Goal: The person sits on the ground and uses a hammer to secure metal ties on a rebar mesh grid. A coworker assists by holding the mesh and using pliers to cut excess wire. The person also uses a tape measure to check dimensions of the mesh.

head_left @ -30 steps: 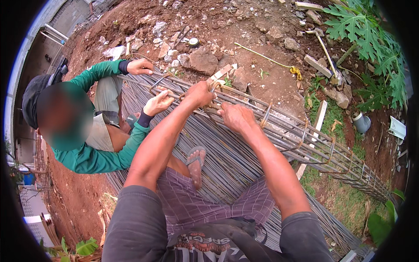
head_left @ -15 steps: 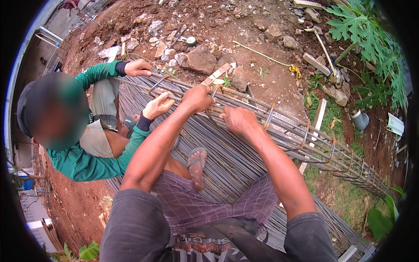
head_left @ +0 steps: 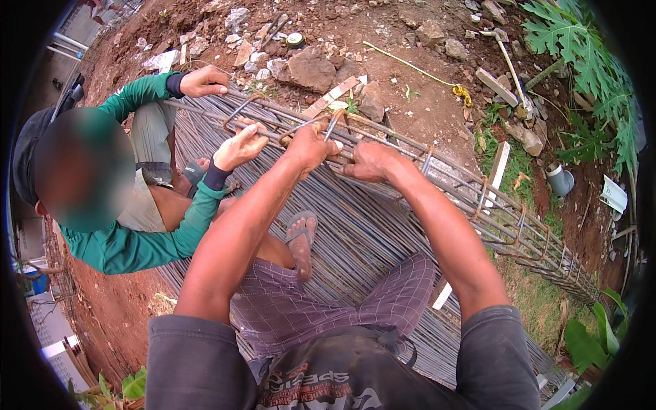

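Note:
A long cage of steel reinforcing bars (head_left: 577,280) runs slantwise before me, with square stirrups round its lengthwise bars. My left hand (head_left: 311,147) is closed on the near bars, right beside an upright stirrup (head_left: 333,124); its thumb points right. Just to the right of that stirrup, my right hand (head_left: 374,162) has its fingers curled round a near-side bar, back of the hand up. At the cage's left end, a co-worker's one hand (head_left: 205,82) rests over the far bar. The co-worker's other hand (head_left: 239,147) is at the near bars, close to my left hand.
Loose steel rods (head_left: 342,232) lie in a wide layer beneath the cage and under my sandalled foot (head_left: 302,246). The co-worker in a green sleeve (head_left: 147,239) sits at left. Beyond are rocks (head_left: 311,70), a wooden strip (head_left: 331,98), a hammer (head_left: 502,51) and leafy plants (head_left: 574,48).
My left thumb now extends to the right beside the stirrup. My right hand has turned, its fingers curling lower round the bar. The co-worker's hands stay at the cage's left end.

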A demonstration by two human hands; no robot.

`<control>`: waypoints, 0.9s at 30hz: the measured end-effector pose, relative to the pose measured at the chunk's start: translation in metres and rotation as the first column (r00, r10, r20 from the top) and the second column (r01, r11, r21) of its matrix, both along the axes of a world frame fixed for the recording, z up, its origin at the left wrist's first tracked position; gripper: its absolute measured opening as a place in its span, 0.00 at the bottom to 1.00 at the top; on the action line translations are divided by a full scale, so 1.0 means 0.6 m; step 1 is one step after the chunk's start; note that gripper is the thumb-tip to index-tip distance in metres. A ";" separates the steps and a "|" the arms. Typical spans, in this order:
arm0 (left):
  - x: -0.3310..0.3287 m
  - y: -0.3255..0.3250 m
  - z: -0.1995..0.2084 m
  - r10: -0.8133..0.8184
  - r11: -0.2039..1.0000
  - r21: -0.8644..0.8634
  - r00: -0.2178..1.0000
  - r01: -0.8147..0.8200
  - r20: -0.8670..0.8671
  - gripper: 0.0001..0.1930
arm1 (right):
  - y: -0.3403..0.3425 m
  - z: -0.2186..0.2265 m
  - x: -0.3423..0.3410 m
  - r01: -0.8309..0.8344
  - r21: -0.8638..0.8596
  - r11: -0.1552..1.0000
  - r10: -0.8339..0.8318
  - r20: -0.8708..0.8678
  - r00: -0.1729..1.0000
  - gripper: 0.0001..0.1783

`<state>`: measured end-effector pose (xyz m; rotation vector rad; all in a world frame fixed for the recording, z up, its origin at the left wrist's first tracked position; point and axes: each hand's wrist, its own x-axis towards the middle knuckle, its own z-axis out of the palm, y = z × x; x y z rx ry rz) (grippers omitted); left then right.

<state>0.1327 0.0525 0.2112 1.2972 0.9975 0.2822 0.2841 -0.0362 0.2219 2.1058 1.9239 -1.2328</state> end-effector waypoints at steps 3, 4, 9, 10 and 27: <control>-0.010 -0.007 0.014 -0.008 0.999 -0.045 1.000 0.008 -0.004 0.25 | -0.031 -0.008 -0.025 0.136 0.444 0.886 -0.182 0.063 0.981 0.26; -0.015 -0.013 0.012 0.037 0.995 -0.091 0.999 -0.035 0.014 0.24 | -0.035 0.009 -0.029 0.201 0.400 0.894 -0.230 0.026 0.973 0.25; -0.033 -0.019 -0.039 0.021 0.993 0.121 0.989 -0.003 -0.148 0.28 | -0.019 -0.010 -0.035 0.152 0.263 0.953 -0.183 0.099 0.978 0.30; -0.033 -0.023 -0.033 0.030 0.989 0.148 0.976 0.002 -0.216 0.28 | -0.011 -0.003 -0.030 0.166 0.107 0.980 -0.174 0.074 0.982 0.30; 0.026 -0.069 0.053 0.089 0.963 0.237 0.676 0.130 -0.732 0.28 | 0.037 0.011 -0.030 0.111 -0.343 0.933 -0.101 0.045 0.994 0.23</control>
